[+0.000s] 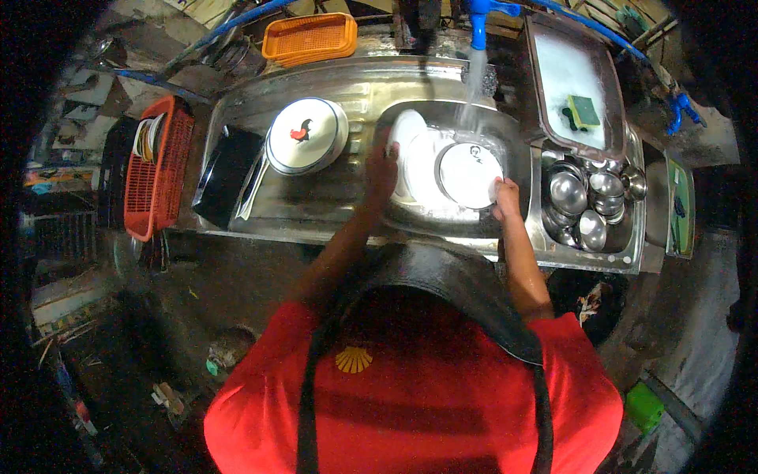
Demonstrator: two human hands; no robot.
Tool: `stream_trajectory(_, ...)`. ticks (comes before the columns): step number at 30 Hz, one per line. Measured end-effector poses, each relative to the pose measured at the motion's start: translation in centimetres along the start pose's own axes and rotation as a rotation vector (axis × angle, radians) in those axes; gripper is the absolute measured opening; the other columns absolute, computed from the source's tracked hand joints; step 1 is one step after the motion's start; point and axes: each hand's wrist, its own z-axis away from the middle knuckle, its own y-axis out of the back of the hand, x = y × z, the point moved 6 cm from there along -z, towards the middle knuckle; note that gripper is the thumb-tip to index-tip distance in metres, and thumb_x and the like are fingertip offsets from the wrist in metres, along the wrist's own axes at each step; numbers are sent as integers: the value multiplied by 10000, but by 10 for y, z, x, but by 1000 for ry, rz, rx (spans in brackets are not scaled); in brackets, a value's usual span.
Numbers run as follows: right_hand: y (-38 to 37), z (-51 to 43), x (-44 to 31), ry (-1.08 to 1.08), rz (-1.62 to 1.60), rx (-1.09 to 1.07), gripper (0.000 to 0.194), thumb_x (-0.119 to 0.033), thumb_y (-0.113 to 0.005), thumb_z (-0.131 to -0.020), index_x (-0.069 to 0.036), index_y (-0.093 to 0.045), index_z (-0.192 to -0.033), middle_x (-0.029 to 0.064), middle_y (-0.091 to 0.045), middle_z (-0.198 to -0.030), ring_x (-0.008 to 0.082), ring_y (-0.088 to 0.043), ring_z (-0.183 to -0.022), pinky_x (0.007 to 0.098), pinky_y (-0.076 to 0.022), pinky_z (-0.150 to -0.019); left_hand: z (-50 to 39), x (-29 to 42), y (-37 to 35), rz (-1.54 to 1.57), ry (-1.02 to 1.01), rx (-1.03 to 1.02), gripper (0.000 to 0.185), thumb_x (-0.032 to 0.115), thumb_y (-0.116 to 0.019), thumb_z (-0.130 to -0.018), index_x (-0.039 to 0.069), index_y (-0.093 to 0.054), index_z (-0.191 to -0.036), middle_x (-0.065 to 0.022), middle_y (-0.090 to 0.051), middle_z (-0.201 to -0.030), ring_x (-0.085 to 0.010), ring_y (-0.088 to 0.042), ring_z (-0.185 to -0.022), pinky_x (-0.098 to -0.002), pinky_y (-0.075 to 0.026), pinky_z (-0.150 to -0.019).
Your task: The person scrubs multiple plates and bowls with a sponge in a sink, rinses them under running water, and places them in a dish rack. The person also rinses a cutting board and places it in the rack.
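Note:
In the right-hand sink basin (515, 118), my right hand (506, 198) grips the rim of a white dish with a dark print (468, 178). My left hand (385, 166), in shadow, is at the left edge of a tilted white plate (410, 127) and appears to hold it. More white dishware (423, 169) lies between the two, its shapes washed out by glare. Water pours from a blue tap (478, 35) into the back of the basin. On the drainboard to the left rests a stack of white bowls or plates (308, 136) with a rooster print and blue rim.
A soapy brown tub (619, 112) with a green-yellow sponge (584, 111) stands at back right. Several metal bowls (568, 192) fill the basin before it. Left are a black tray (225, 178), white utensils (251, 186) and a red basket (142, 195); orange baskets (311, 38) sit behind.

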Motion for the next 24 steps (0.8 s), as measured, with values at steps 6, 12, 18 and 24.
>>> stream_trajectory(6,-16,26,-52,4,267,-140,226,-139,-563,-1022,37,-667,-1118,89,-702,-932,191,-655,-788,356,-524,-708,-41,21,42,136,-113,158,442,316,-499,-1067,9,-563,-1379,-244,-620,-1313,-408,-588,-1203,-498,-411,-1078)
stream_trajectory(12,-37,71,-162,180,447,-209,287,-203,-595,-1002,33,-681,-1142,103,-705,-907,153,-638,-795,327,-505,-730,-21,-63,-26,-132,272,-170,437,245,-535,-1033,-37,-555,-1365,-252,-657,-1243,-402,-637,-1146,-496,-479,-1023)
stream_trajectory(18,-86,115,-232,824,1009,-265,275,-93,-635,-889,42,-664,-1127,228,-704,-933,320,-683,-852,412,-517,-771,42,-49,-110,628,601,-662,371,170,-487,-1056,-21,-550,-1368,-198,-693,-1223,-348,-672,-1139,-486,-516,-1035)
stream_trajectory(24,-121,145,-273,1135,1061,-293,277,66,-641,-756,8,-695,-1021,201,-694,-926,426,-655,-881,469,-521,-791,0,12,-104,1213,823,-692,405,196,-476,-1070,20,-506,-1433,-138,-636,-1327,-263,-640,-1199,-446,-504,-1061)
